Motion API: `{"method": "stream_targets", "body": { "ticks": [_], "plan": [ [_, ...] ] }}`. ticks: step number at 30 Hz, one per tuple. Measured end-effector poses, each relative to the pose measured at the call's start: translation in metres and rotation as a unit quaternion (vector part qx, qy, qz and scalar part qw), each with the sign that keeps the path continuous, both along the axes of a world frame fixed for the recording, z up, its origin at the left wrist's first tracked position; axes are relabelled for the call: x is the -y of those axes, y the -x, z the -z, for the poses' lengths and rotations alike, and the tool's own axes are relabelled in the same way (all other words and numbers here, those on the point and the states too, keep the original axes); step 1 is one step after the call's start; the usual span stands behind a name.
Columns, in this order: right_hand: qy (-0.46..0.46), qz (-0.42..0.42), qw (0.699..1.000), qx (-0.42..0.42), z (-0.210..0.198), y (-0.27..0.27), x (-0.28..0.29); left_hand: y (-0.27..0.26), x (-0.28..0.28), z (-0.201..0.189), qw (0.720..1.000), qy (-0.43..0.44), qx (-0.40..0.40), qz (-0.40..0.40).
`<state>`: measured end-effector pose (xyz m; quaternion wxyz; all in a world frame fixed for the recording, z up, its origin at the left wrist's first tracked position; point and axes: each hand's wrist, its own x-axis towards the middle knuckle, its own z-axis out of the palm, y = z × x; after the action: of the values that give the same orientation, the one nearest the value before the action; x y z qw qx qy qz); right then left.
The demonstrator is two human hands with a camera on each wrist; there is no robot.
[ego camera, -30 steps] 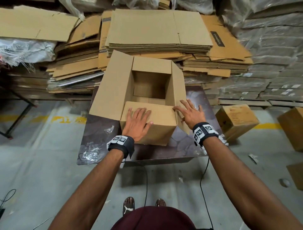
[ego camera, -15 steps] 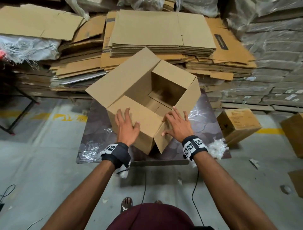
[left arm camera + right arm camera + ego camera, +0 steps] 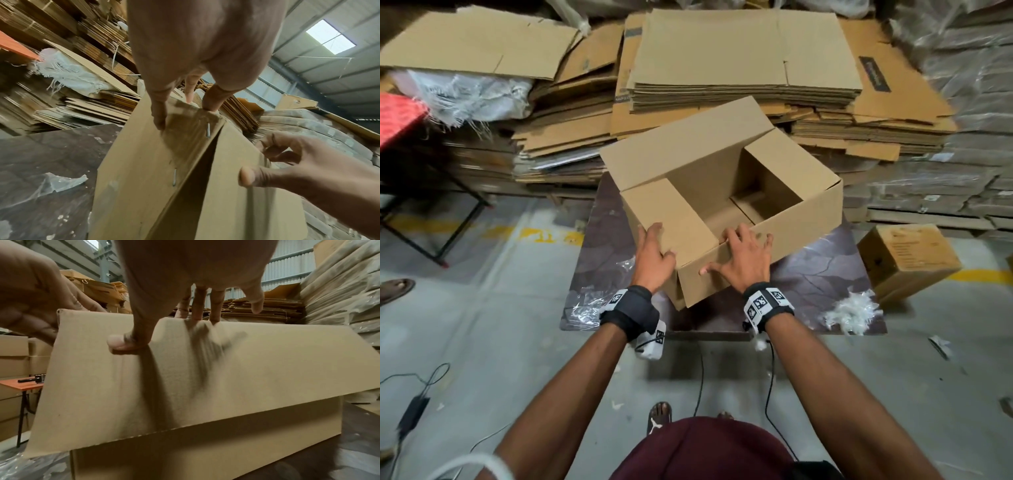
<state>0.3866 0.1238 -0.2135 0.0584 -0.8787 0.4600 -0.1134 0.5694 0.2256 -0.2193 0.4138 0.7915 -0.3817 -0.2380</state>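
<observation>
far left stands a red table (image 3: 397, 116), with a white sack (image 3: 469, 92) beside it and stacks of flat cardboard (image 3: 739, 61) along the far side. the dark desk (image 3: 825, 260) sits in the middle, and a plastic scrap (image 3: 582, 308) lies on its near left corner. the left hand (image 3: 654, 257) grips the box's end flap (image 3: 671, 212), fingers lying on it and thumb hooked at its near edge. the box (image 3: 787, 164) stands open on the desk, turned askew, with one corner pointing near and its far flap raised. the right hand (image 3: 739, 260) pinches the near flap (image 3: 801, 226), fingers over its top edge and thumb on the outer face. white fluff (image 3: 849, 311) lies on the desk's right edge. a small carton (image 3: 907, 260) sits tilted on the floor further right.
</observation>
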Motion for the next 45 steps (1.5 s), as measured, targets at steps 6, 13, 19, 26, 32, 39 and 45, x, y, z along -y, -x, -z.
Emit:
{"method": "stream_targets", "body": {
  "ticks": [6,13,19,26,32,39,45],
  "plan": [
    [-0.044,-0.019,0.993,0.108,0.001,-0.012,0.0,-0.034,0.012,-0.008,0.998,0.036,-0.027,0.042],
    [-0.098,-0.003,0.98,0.174,0.003,-0.02,0.027,-0.069,0.045,-0.017,0.998,-0.013,0.007,0.054],
    [-0.099,0.087,0.978,0.158,-0.001,-0.045,0.036,-0.046,0.065,-0.036,0.911,-0.135,0.312,0.235],
    [-0.08,0.115,0.984,0.114,-0.008,-0.06,0.041,-0.038,0.086,-0.051,0.848,-0.149,0.401,0.313],
    [-0.081,0.145,0.978,0.125,-0.011,-0.07,0.04,-0.068,0.058,-0.08,0.86,-0.017,0.5,0.102],
    [-0.078,0.151,0.976,0.139,-0.009,-0.098,0.025,-0.097,0.013,-0.06,0.871,-0.186,0.452,-0.056],
    [-0.059,0.158,0.976,0.139,-0.014,-0.111,0.01,-0.095,0.018,-0.015,0.93,-0.211,0.3,-0.03]
  ]
}}
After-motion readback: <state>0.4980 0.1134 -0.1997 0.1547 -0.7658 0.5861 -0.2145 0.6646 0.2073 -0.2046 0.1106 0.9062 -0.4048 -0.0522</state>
